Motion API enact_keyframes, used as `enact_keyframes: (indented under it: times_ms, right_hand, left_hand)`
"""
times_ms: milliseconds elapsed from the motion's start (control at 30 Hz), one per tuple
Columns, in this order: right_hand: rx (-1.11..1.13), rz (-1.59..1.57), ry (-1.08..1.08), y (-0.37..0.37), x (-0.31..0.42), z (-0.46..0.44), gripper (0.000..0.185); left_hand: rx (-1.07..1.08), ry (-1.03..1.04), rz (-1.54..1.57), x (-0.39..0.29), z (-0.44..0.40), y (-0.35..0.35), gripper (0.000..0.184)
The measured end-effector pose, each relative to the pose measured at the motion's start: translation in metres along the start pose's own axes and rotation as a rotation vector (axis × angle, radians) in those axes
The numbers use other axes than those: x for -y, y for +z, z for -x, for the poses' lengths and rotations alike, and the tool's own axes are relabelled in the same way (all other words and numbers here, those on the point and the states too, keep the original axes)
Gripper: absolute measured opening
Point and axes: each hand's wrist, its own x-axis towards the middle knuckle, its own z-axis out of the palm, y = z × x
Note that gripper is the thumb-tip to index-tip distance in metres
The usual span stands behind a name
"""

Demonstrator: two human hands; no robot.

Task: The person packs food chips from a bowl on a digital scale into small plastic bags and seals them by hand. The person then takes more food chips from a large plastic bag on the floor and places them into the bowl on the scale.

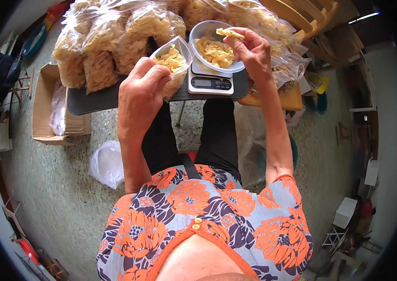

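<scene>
My left hand (143, 89) is closed on the rim of a clear plastic bag (175, 79) that stands open at the top, partly filled with yellowish dried slices. In my right hand (253, 49), fingers and thumb pinch a few dried slices (230, 33) above the right side of a clear plastic bowl (194, 35). More dried slices (215, 52) lie in the bowl. It rests on a white digital scale (210, 91), whose display and buttons face me. The bag is just left of the bowl and scale.
Filled bags (102, 70) of dried slices are piled along the back of the dark table (79, 104). A cardboard box (44, 117) is on the floor at left. A clear plastic bag (107, 164) lies on the floor. A wooden chair (313, 18) stands at the back right.
</scene>
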Motion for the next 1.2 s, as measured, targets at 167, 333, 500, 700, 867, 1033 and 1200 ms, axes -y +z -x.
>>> enact_keyframes:
  times_ms: [167, 333, 500, 700, 867, 1033, 1200]
  right_hand:
    - [0.115, -0.127, -0.193, 0.045, 0.032, 0.007, 0.026]
    - [0.112, 0.031, -0.157, 0.056, 0.037, 0.009, 0.022]
    - [0.236, 0.127, -0.255, 0.042, 0.031, 0.021, 0.033]
    - [0.468, 0.596, -0.434, 0.066, 0.055, 0.019, 0.069]
    - [0.594, 0.579, -0.37, 0.081, 0.051, 0.014, 0.067]
    - [0.494, 0.159, -0.133, 0.058, 0.054, 0.016, 0.053]
    - [0.173, 0.001, 0.024, 0.022, 0.027, 0.012, 0.022]
  left_hand:
    - [-0.011, 0.01, 0.005, 0.0, -0.002, 0.004, 0.01]
    - [-0.007, -0.002, 0.002, -0.002, 0.001, -0.002, 0.01]
    - [-0.012, 0.018, -0.003, 0.002, 0.0, -0.002, 0.011]
    - [-0.053, 0.099, -0.05, 0.0, -0.005, -0.003, 0.015]
    - [-0.031, 0.122, -0.045, 0.004, 0.0, -0.006, 0.019]
    - [-0.028, 0.075, -0.025, 0.001, -0.001, -0.01, 0.013]
    - [-0.035, 0.089, -0.124, 0.008, -0.001, -0.009, 0.009]
